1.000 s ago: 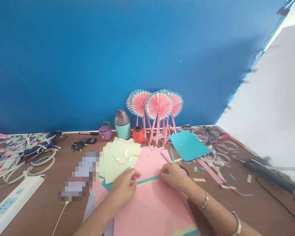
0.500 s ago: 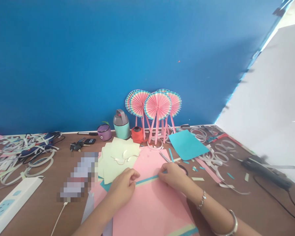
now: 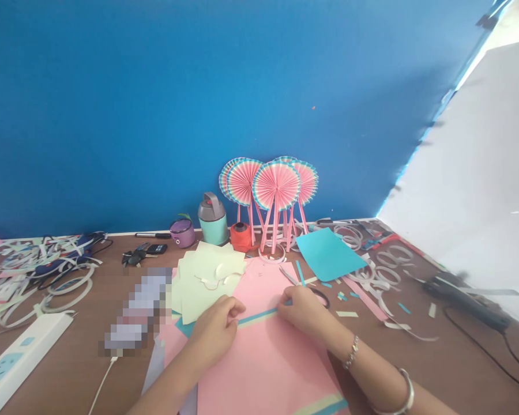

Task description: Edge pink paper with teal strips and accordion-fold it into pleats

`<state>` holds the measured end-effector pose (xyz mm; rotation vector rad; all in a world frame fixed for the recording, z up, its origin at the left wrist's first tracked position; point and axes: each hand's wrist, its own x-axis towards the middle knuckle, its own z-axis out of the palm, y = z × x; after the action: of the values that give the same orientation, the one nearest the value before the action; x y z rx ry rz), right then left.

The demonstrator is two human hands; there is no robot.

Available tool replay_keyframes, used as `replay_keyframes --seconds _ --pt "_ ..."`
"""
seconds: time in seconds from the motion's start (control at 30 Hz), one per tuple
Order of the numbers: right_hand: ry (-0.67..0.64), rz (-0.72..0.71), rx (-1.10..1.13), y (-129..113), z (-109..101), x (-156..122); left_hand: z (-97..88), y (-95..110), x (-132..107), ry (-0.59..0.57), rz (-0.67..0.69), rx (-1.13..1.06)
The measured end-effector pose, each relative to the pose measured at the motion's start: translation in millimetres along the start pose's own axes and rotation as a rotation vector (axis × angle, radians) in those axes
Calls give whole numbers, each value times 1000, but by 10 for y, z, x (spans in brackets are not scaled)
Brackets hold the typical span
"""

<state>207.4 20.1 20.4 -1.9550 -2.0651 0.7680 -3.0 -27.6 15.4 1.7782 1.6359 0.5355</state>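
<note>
Left hand (image 3: 215, 333) pinching teal strip (image 3: 257, 316) on pink card (image 3: 259, 374), right hand (image 3: 300, 314) still pinching other end

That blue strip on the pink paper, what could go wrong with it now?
The thin teal paper strip is narrow and lies across the pink sheet, held only near its ends by the left hand and right hand, so it might slip or end up crooked. The scissors lie just beyond the right hand, so a careless reach could bump their blades.
</note>
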Motion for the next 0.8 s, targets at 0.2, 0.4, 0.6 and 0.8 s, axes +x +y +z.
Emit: replay_keyframes --seconds 0.2,0.4,0.6,0.8 --pt "-15 -3 -5 -26 -24 -15 -1 -7 -3 3 7 -4" --pt "-63 7 -21 22 -73 11 0 -9 -2 2 -2 -2" --pt "-133 1 50 121 -159 71 -7 -7 -8 7 -2 -7" --pt "-173 25 92 170 -203 92 -3 -6 -2 7 -13 -4"
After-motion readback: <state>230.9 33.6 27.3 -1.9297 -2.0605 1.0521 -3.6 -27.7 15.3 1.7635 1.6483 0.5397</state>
